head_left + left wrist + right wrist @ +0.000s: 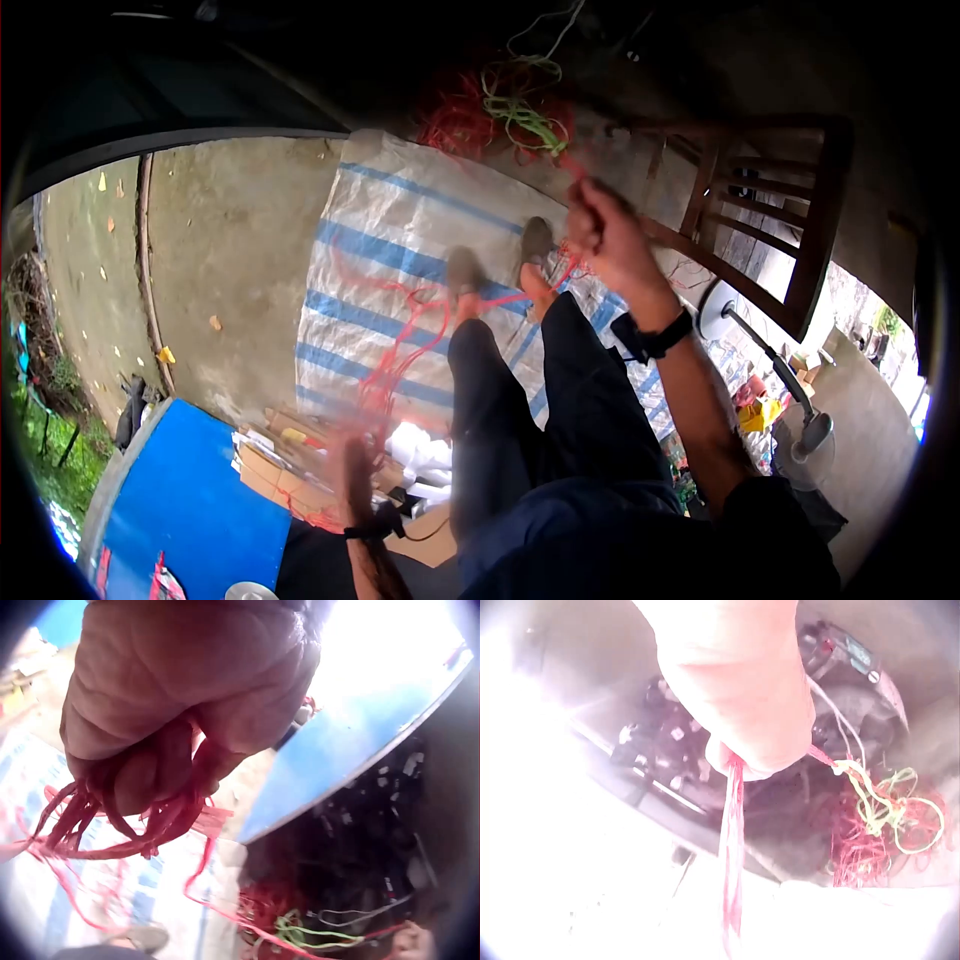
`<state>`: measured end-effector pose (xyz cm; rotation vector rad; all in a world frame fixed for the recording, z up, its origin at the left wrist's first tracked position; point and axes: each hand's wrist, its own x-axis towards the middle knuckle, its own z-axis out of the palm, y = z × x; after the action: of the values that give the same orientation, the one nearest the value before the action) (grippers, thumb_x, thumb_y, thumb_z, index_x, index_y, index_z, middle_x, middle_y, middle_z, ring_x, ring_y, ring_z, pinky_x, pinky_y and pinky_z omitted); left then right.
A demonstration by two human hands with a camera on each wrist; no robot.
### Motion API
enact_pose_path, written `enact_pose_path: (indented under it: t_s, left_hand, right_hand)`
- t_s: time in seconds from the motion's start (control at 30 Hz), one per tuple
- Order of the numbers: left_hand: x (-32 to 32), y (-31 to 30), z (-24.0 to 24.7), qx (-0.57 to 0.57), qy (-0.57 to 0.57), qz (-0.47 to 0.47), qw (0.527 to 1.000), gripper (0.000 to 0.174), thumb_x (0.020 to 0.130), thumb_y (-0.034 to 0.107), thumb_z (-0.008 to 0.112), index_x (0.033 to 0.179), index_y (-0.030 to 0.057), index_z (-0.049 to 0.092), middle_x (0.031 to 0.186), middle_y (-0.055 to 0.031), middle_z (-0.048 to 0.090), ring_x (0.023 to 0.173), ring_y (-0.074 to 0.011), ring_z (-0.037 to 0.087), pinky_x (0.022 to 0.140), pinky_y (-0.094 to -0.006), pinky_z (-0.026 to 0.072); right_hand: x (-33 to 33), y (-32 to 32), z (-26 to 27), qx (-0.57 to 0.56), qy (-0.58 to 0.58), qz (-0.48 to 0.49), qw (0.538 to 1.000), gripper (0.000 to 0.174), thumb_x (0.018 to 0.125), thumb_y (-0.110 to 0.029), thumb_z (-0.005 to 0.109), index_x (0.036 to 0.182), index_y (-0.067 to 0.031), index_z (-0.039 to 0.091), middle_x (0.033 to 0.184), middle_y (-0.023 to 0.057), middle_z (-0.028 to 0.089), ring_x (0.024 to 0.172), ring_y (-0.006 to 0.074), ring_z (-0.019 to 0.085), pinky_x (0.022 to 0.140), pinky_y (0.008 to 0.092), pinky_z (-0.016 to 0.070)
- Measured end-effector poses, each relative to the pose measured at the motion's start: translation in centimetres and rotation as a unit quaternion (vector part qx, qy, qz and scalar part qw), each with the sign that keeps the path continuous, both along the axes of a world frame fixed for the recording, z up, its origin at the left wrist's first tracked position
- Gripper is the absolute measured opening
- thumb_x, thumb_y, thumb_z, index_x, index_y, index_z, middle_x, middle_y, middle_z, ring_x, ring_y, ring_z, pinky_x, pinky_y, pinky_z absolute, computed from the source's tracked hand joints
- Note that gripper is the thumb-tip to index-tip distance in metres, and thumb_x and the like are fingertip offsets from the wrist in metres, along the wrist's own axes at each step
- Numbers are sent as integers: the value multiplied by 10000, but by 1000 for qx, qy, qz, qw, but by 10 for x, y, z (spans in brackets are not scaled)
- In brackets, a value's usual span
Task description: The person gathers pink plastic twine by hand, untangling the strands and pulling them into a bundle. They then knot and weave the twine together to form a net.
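Note:
My left hand (355,465), blurred in the head view, has its fingers curled round looped pink-red string (112,844), and several strands hang below it. Out in front, my right hand (615,240) pinches a pink strand (733,847) between thumb and fingers. Part of the string (500,300) crosses in front of my feet between the two hands. Just beyond the right hand lies a tangle of red string (455,120) with green string (525,110) on it; a red strand runs from the right hand to the green string.
A blue-striped white sheet (375,225) lies under my feet. A blue board (200,500) is at lower left beside cardboard (270,475) and white pieces (425,460). On the right are a wooden chair (820,230) and a standing fan (815,435).

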<state>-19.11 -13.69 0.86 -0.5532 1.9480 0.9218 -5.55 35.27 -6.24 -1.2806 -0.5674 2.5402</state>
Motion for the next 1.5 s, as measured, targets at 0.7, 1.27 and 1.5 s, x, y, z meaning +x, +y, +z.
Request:
enact_pose_path:
  t_s: [0.7, 1.27, 1.5]
  left_hand:
    - [62, 251, -57, 258, -39, 161, 952, 179, 1019, 169, 536, 996, 29, 646, 771, 29, 598, 690, -32, 541, 579, -189, 437]
    - [63, 250, -26, 220, -36, 119, 968, 191, 1042, 214, 516, 949, 73, 606, 659, 45, 522, 522, -25, 436, 459, -193, 350]
    - [70, 251, -31, 244, -50, 147, 957, 173, 1034, 213, 553, 966, 63, 607, 678, 41, 538, 541, -21, 450, 473, -185, 360]
  right_hand:
    - [-17, -159, -9, 112, -123, 184, 969, 277, 982, -254, 617, 967, 17, 673, 866, 28, 621, 797, 95, 565, 703, 259, 461]
    - [-24, -73, -123, -99, -179, 30, 978, 259, 914, -352, 679, 883, -103, 617, 671, -9, 539, 524, 130, 488, 492, 287, 407]
    - [-30, -67, -133, -88, -219, 30, 971, 251, 892, -286, 717, 759, -110, 596, 630, -11, 528, 495, 122, 474, 436, 288, 331]
